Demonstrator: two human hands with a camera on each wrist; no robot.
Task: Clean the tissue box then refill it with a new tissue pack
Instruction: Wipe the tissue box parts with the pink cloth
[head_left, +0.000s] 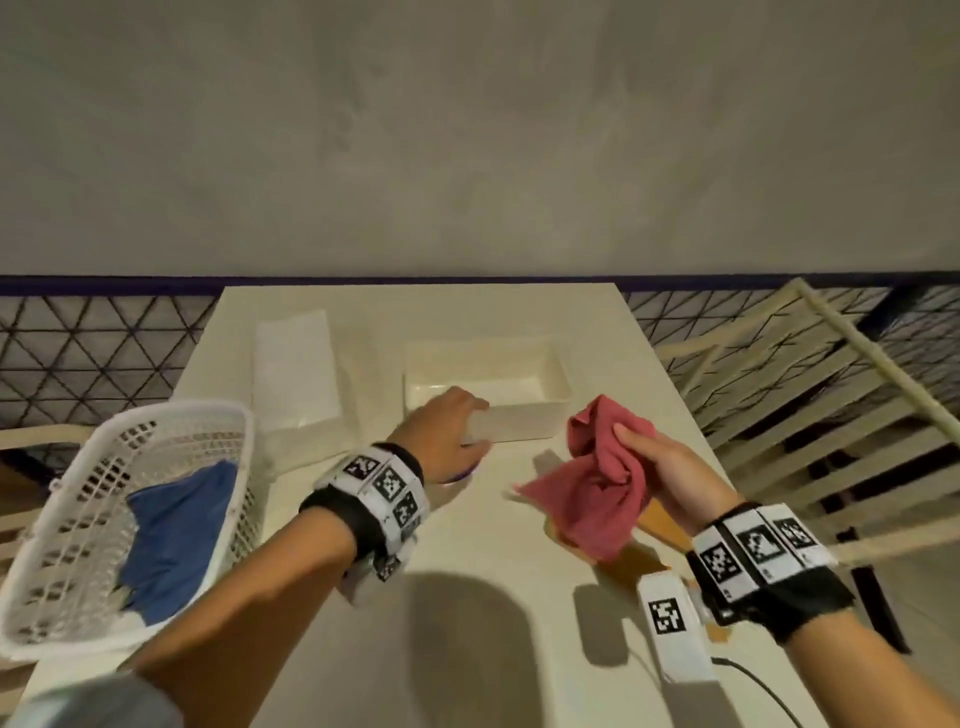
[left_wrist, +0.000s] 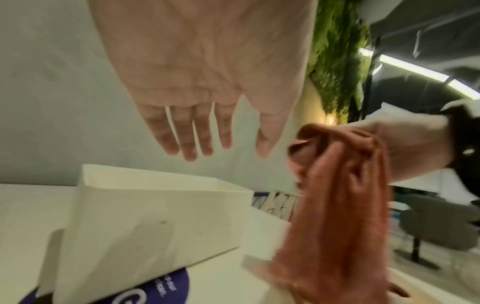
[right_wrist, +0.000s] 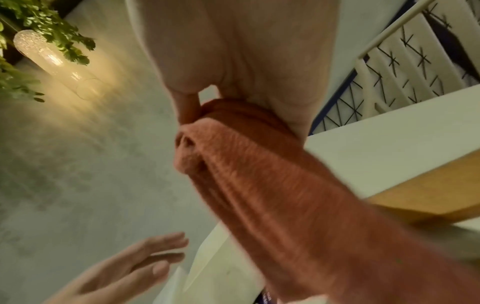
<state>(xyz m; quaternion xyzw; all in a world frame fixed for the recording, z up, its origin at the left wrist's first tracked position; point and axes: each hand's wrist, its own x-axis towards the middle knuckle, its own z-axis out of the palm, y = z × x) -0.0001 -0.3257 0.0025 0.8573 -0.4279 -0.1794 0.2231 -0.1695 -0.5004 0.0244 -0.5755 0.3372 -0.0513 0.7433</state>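
The white tissue box (head_left: 519, 431) stands open and empty mid-table, also seen in the left wrist view (left_wrist: 155, 216). My left hand (head_left: 480, 423) hovers at its near-left corner with straight fingers (left_wrist: 189, 142), holding nothing. My right hand (head_left: 631, 447) grips a bunched red cloth (head_left: 597, 493) in the air just right of the box; the cloth (right_wrist: 259, 174) hangs down from that fist. A purple-printed pack (left_wrist: 161, 288) pokes out from under the box's near corner. A flat white rectangular block (head_left: 296, 374) lies left of the box.
A white plastic basket (head_left: 67, 519) holding a blue cloth (head_left: 176, 535) sits at the table's left edge. A wooden board (head_left: 662, 525) lies under the red cloth near the right edge. A slatted chair (head_left: 810, 405) stands to the right, and a wall runs behind the table.
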